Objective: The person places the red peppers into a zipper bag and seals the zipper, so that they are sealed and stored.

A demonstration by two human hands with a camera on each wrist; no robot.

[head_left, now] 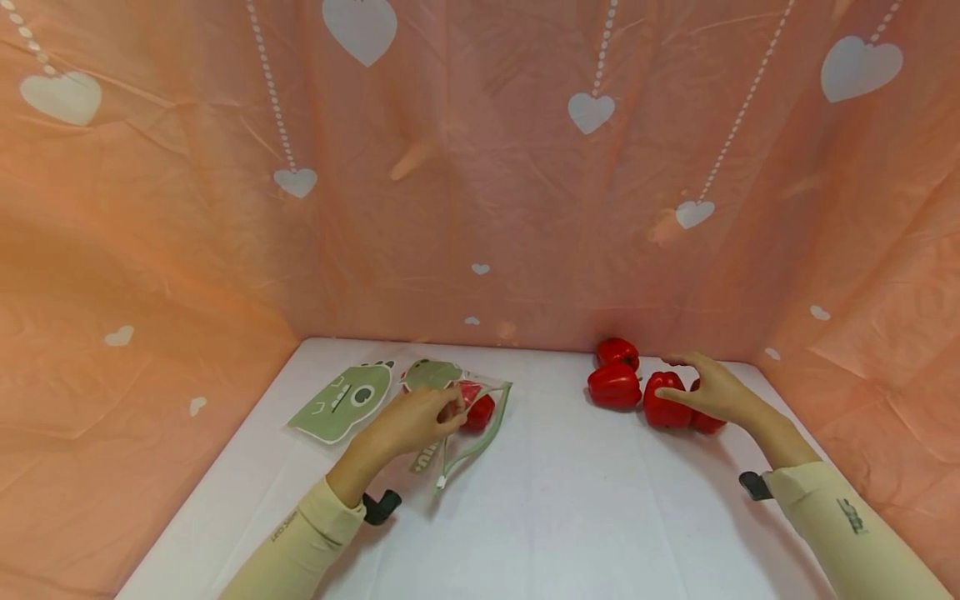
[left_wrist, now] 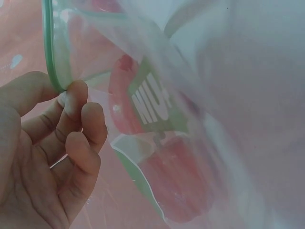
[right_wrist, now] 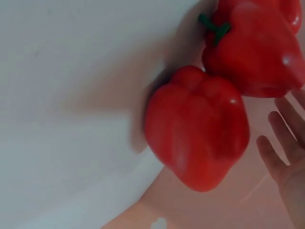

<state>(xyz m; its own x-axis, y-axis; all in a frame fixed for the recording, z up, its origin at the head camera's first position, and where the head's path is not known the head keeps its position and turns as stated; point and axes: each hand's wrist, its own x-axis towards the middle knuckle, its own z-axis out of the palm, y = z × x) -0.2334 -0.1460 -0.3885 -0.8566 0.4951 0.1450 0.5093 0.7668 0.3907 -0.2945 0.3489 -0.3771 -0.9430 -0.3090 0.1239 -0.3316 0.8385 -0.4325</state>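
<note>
My left hand [head_left: 420,421] pinches the green zip edge [left_wrist: 49,45] of a clear zip bag [head_left: 480,450] between thumb and fingers. The bag's mouth gapes to the right. Red bell peppers [left_wrist: 176,183] show through its plastic, beside a green printed label [left_wrist: 155,102]. On the right, my right hand [head_left: 716,390] hovers by a group of red bell peppers [head_left: 664,402], its fingers spread and its thumb in front of one pepper. In the right wrist view, the fingers [right_wrist: 281,138] are extended beside two peppers [right_wrist: 198,129], with a gap to the nearer one.
A flat bag with a green cartoon face [head_left: 341,406] lies on the white table [head_left: 570,500], left of the pinched bag. Two more red peppers [head_left: 615,386] lie left of my right hand. Pink-orange cloth [head_left: 487,208] with white hearts encloses the table's back and sides.
</note>
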